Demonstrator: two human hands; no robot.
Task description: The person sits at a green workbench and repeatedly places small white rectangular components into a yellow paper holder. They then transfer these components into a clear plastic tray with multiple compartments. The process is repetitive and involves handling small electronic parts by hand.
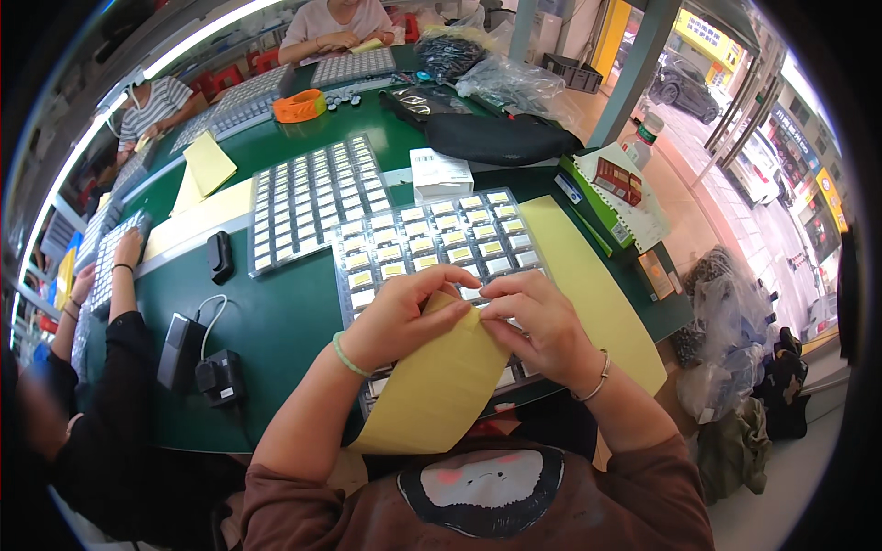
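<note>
In front of my body, my left hand [401, 317] is closed on a limp yellow paper sheet [432, 390], thumb over its top end. My right hand [544, 328] pinches at the sheet's upper right edge, its fingertips close to those of the left. Anything small between the right fingertips is too fine to make out. The sheet hangs toward me over the near part of a clear plastic tray [341, 280]. Rows of small white block-shaped pieces [445, 222] sit in the tray, many with yellow tops. Both hands and the sheet cover its near rows.
Behind to the left lies another filled tray [317, 197]. A large yellow sheet [588, 285] lies at right, beside a green box [597, 202]. A white box [441, 174] stands behind the tray; black adapters [181, 351] lie left. A co-worker's hand [129, 246] touches a tray far left.
</note>
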